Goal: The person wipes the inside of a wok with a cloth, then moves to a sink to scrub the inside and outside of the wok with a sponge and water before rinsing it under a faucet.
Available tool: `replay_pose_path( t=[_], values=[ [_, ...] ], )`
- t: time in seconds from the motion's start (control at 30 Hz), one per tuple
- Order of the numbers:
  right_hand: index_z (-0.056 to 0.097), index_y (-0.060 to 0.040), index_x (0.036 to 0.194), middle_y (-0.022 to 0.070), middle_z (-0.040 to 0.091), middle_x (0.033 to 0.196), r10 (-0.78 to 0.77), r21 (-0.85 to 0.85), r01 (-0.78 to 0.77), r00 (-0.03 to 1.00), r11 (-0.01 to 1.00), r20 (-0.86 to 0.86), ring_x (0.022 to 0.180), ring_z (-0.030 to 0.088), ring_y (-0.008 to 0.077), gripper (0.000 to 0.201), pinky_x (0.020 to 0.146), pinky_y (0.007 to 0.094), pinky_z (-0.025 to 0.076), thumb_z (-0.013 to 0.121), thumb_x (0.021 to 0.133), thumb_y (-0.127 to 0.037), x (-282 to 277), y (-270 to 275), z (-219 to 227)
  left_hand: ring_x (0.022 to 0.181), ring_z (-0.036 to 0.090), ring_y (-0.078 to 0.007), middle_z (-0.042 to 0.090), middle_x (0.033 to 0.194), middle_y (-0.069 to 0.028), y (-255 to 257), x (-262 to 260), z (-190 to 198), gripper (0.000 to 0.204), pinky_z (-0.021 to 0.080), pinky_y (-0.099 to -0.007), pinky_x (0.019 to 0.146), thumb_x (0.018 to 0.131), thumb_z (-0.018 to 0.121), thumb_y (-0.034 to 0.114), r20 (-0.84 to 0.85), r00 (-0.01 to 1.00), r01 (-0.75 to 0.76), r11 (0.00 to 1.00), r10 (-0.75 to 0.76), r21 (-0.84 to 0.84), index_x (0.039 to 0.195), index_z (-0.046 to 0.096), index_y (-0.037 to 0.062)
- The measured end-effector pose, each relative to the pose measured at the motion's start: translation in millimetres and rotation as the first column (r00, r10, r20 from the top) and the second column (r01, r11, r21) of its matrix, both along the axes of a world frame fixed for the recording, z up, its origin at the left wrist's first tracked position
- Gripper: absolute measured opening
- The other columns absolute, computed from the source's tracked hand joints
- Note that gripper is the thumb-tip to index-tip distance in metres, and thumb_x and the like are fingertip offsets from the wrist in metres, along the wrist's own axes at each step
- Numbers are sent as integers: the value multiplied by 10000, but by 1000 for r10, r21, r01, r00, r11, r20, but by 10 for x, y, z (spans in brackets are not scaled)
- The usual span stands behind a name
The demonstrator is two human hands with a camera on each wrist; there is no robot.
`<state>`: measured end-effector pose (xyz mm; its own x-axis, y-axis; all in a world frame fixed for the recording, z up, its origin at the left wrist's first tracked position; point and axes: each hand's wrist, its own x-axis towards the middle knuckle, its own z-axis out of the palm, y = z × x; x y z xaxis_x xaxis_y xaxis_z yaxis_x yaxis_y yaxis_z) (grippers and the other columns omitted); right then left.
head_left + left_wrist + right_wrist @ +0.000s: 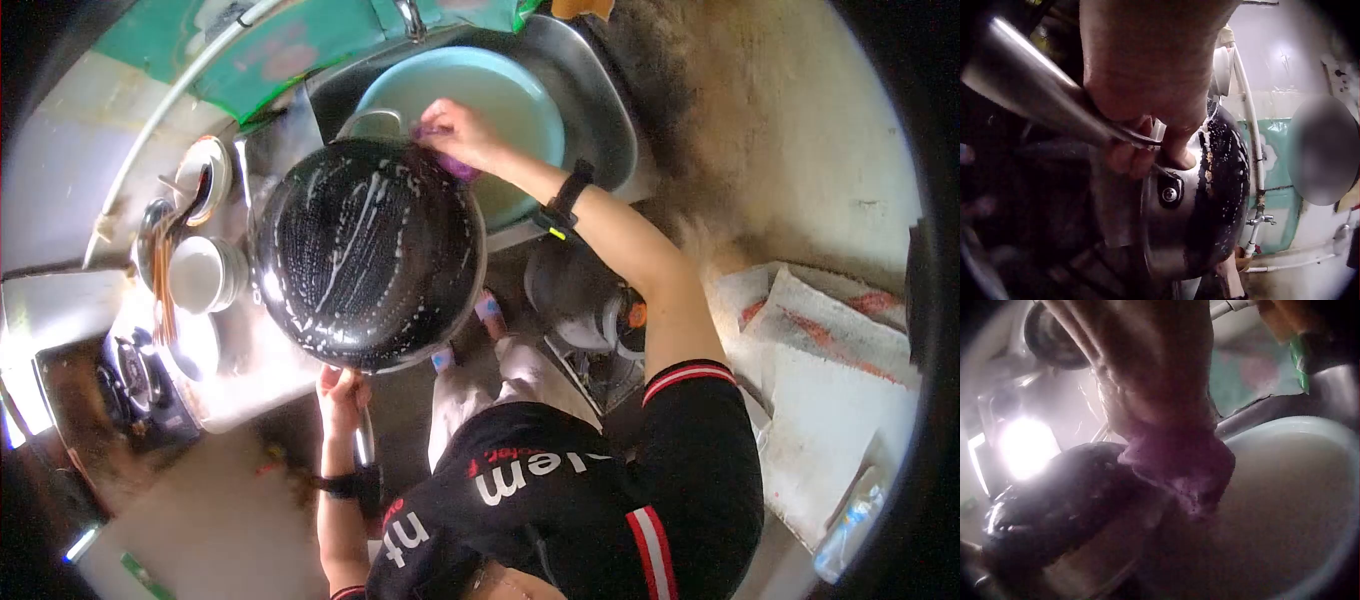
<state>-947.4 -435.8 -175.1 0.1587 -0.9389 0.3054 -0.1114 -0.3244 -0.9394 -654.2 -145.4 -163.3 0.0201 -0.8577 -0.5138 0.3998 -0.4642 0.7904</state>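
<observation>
A black wok (370,250) is held bottom up, its outside streaked with white suds. My left hand (342,395) grips it at the near side, where the metal handle (1035,81) joins the steel wall; in the left wrist view the thumb presses on that wall and the fingers curl by the handle's root. My right hand (460,130) holds a crumpled purple cloth (1185,459) at the wok's far right edge. Below that hand is a light blue basin (550,110) of cloudy water. The inside of the wok faces down, hidden.
The basin stands in a steel sink (615,130) under a faucet (410,18). On the left counter are stacked white bowls (200,275), chopsticks (163,300) and a plate (212,165), with a stove (130,385) nearer me. A dark pot-like container (570,295) sits below the sink's front edge.
</observation>
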Motion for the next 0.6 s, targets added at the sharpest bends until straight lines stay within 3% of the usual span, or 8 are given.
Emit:
replay_pose_path(
  t=[0.03,0.1,0.23,0.3,0.4,0.43,0.57,0.6],
  values=[
    [568,-5,731,90,589,641,-4,4,4,1000,1000,-6,632,564,181,171,591,355,431,632,741,-163,-33,62,-32,423,419,-101,473,634,-3,21,16,-35,130,315,-217,378,859,536,180,-6,1000,4,1000,-4,4,905,493,66],
    [597,-14,789,74,596,649,6,134,49,924,990,-383,645,561,160,218,605,322,433,655,739,-218,-166,229,7,415,409,-101,457,623,2,-8,42,-62,117,302,-215,372,863,532,179,-5,1000,23,1000,-23,15,884,490,72],
    [625,-39,859,93,608,668,41,264,66,923,962,-382,643,547,144,138,604,306,427,584,751,-115,-258,491,119,417,401,-93,453,624,3,-44,-8,25,116,291,-216,372,860,539,187,-7,1000,30,1000,-30,9,860,492,80],
    [623,-32,858,108,611,683,138,504,78,915,860,-378,647,566,168,162,607,319,436,536,726,-65,-343,646,195,423,399,-92,452,635,3,-11,62,-80,108,283,-215,371,861,537,182,-27,998,53,999,-53,-9,861,493,83],
    [611,-44,792,163,588,678,-35,97,99,856,990,-515,665,584,276,160,617,387,437,503,675,-22,-440,1001,-75,435,404,-98,450,642,-1,-33,55,-58,109,277,-220,374,861,536,178,-79,994,71,997,-73,-35,845,482,86],
    [586,-41,740,182,569,721,55,264,123,813,957,-580,720,576,318,95,657,403,441,513,681,-24,-446,1205,-3,435,404,-98,450,642,-1,-27,54,-55,109,277,-220,374,861,536,178,-86,993,71,997,-74,-38,845,482,86],
    [589,-35,736,151,520,907,-127,-150,33,726,988,-676,822,548,333,75,702,425,456,522,704,-28,-275,1939,259,438,410,-100,462,641,-11,-26,62,-62,66,290,-214,375,857,528,132,-119,992,43,999,-46,-23,863,485,82],
    [602,-29,781,141,497,890,-65,-77,4,588,997,-806,831,548,326,125,717,412,465,521,691,3,-309,1866,348,441,418,-99,475,647,-19,-22,72,-72,52,300,-207,373,849,527,91,-132,991,29,1000,-30,-8,886,494,75]
  ],
)
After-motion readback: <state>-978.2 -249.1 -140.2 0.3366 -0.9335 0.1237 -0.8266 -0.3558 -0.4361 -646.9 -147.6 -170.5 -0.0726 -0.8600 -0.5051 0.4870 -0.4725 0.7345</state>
